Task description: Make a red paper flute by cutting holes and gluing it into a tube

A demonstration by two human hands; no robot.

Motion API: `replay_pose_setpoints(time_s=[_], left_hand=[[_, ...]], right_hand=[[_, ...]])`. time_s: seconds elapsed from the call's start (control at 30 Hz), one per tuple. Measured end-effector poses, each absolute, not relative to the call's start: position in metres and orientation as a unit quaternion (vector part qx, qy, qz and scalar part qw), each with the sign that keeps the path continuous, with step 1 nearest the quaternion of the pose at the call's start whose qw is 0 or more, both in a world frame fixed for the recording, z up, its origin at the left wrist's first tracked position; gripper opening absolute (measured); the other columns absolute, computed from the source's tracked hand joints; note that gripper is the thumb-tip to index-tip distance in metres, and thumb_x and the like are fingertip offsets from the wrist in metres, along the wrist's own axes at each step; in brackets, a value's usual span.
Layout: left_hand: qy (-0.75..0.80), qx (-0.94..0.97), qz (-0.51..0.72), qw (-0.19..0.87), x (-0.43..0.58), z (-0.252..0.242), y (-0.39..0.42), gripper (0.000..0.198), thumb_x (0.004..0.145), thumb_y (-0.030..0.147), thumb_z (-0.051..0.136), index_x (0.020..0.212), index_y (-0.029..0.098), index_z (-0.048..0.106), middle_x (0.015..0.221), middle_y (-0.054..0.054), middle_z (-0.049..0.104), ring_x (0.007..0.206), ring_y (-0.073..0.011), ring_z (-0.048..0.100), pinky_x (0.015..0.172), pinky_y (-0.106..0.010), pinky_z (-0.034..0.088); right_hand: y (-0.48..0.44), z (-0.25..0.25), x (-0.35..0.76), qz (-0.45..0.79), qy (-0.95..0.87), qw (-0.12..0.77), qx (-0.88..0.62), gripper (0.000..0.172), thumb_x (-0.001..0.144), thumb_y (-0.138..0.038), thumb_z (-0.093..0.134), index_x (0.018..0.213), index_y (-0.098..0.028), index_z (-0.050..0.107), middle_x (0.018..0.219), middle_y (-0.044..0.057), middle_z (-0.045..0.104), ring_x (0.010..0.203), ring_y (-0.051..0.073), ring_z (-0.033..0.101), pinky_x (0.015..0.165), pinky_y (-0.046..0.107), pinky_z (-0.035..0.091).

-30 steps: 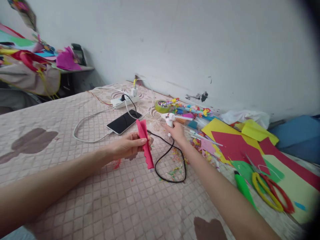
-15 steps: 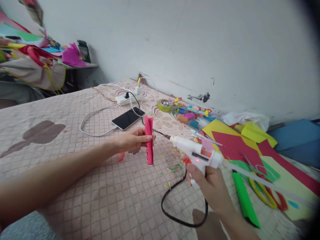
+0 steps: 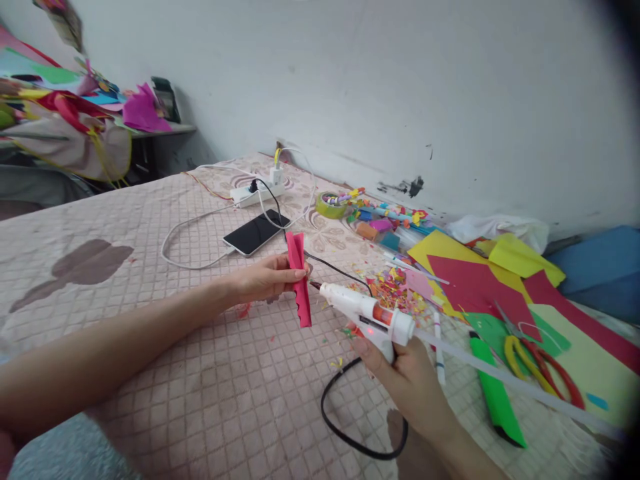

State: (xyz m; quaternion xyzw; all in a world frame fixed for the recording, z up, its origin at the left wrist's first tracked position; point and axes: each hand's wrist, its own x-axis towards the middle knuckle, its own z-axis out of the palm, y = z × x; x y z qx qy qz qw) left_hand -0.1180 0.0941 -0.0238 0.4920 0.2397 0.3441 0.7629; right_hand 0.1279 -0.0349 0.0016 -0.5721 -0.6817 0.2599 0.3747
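Observation:
Between thumb and fingers, my left hand [image 3: 273,277] pinches a folded strip of red paper [image 3: 303,303] with a notched lower edge, held upright above the cloth. My right hand [image 3: 407,380] is wrapped round the handle of a white hot glue gun [image 3: 367,313], whose small red light glows. The gun's nozzle points left and sits close beside the strip; whether it touches is hard to tell. A long clear glue stick [image 3: 480,367] runs out of the gun's back. Its black cord [image 3: 333,440] loops on the cloth below.
A phone [image 3: 256,233] on a white cable lies behind my left hand, near a power strip [image 3: 257,193]. Paper scraps [image 3: 390,290], tape [image 3: 331,205], coloured sheets [image 3: 475,290], scissors [image 3: 540,367] and a green tube-like piece [image 3: 497,393] lie to the right. A wall stands behind.
My right hand has brought the glue gun leftward, so its nozzle is now next to the red paper strip. The strip tilts slightly differently in my left hand.

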Motion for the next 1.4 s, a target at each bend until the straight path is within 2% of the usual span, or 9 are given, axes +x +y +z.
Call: replay_pose_setpoints(time_s=[0.17,0.3,0.47,0.6,0.67,0.73,0.97,1.2,1.4], left_hand=[[0.231,0.494,0.332,0.77,-0.118,-0.018,0.091,0.033,0.077,0.037,0.085,0.079,0.015,0.061,0.073,0.003,0.054,0.064,-0.0085,0.05,0.058,-0.019,0.042],[0.227,0.49,0.319,0.778,-0.117,-0.019,0.091,0.032,0.076,0.034,0.086,0.08,0.014,0.061,0.071,0.004,0.055,0.059,-0.0062,0.046,0.053,-0.018,0.038],[0.233,0.476,0.319,0.786,-0.118,-0.027,0.094,0.026,0.078,0.03,0.085,0.086,0.016,0.065,0.076,0.003,0.062,0.064,-0.0066,0.054,0.059,-0.017,0.043],[0.234,0.468,0.315,0.792,-0.119,-0.033,0.098,0.039,0.072,0.03,0.091,0.1,0.017,0.068,0.093,-0.001,0.07,0.079,-0.0104,0.065,0.076,-0.022,0.051],[0.233,0.468,0.314,0.793,-0.119,-0.034,0.099,0.041,0.07,0.03,0.092,0.102,0.017,0.068,0.097,-0.002,0.071,0.083,-0.0115,0.067,0.08,-0.023,0.052],[0.232,0.469,0.31,0.793,-0.119,-0.035,0.099,0.041,0.07,0.03,0.092,0.101,0.017,0.068,0.097,-0.002,0.072,0.083,-0.0116,0.067,0.081,-0.023,0.052],[0.242,0.479,0.301,0.788,-0.119,-0.031,0.096,0.041,0.068,0.029,0.093,0.098,0.017,0.069,0.088,0.002,0.07,0.076,-0.0081,0.064,0.072,-0.017,0.05],[0.253,0.495,0.302,0.775,-0.118,-0.028,0.096,0.034,0.068,0.029,0.092,0.09,0.018,0.069,0.077,0.004,0.067,0.064,-0.007,0.057,0.058,-0.017,0.044],[0.26,0.498,0.298,0.772,-0.117,-0.026,0.094,0.038,0.065,0.03,0.094,0.092,0.018,0.07,0.08,0.003,0.068,0.069,-0.0091,0.06,0.063,-0.018,0.046]], right_hand=[[-0.04,0.001,0.127,0.279,-0.673,0.383,-0.567,0.033,0.089,-0.052,0.062,0.093,-0.022,0.076,0.072,0.003,0.071,0.063,0.021,0.063,0.059,0.03,0.054],[-0.041,0.0,0.127,0.279,-0.672,0.385,-0.568,0.034,0.089,-0.052,0.062,0.087,-0.02,0.076,0.062,0.001,0.064,0.056,0.018,0.058,0.052,0.027,0.049],[-0.041,-0.002,0.127,0.275,-0.669,0.386,-0.573,0.038,0.088,-0.054,0.063,0.096,-0.02,0.077,0.056,0.0,0.061,0.049,0.017,0.054,0.046,0.027,0.044],[-0.039,-0.001,0.127,0.272,-0.677,0.386,-0.565,0.033,0.089,-0.05,0.063,0.101,-0.022,0.076,0.077,0.004,0.074,0.068,0.022,0.068,0.06,0.03,0.055],[-0.038,0.0,0.127,0.266,-0.685,0.383,-0.559,0.03,0.089,-0.048,0.063,0.102,-0.023,0.075,0.088,0.006,0.077,0.079,0.025,0.071,0.069,0.033,0.058],[-0.037,0.0,0.127,0.267,-0.695,0.375,-0.552,0.028,0.09,-0.047,0.063,0.102,-0.024,0.074,0.091,0.006,0.077,0.083,0.025,0.071,0.073,0.034,0.059],[-0.038,-0.003,0.125,0.286,-0.706,0.355,-0.541,0.027,0.093,-0.045,0.06,0.105,-0.023,0.069,0.088,0.005,0.073,0.078,0.023,0.068,0.073,0.032,0.056],[-0.038,-0.002,0.124,0.265,-0.721,0.346,-0.539,0.023,0.095,-0.045,0.056,0.097,-0.024,0.066,0.089,0.005,0.071,0.088,0.025,0.068,0.073,0.031,0.055],[-0.037,-0.001,0.123,0.231,-0.741,0.335,-0.534,0.022,0.096,-0.044,0.054,0.095,-0.024,0.066,0.083,0.004,0.07,0.081,0.023,0.069,0.07,0.03,0.055]])
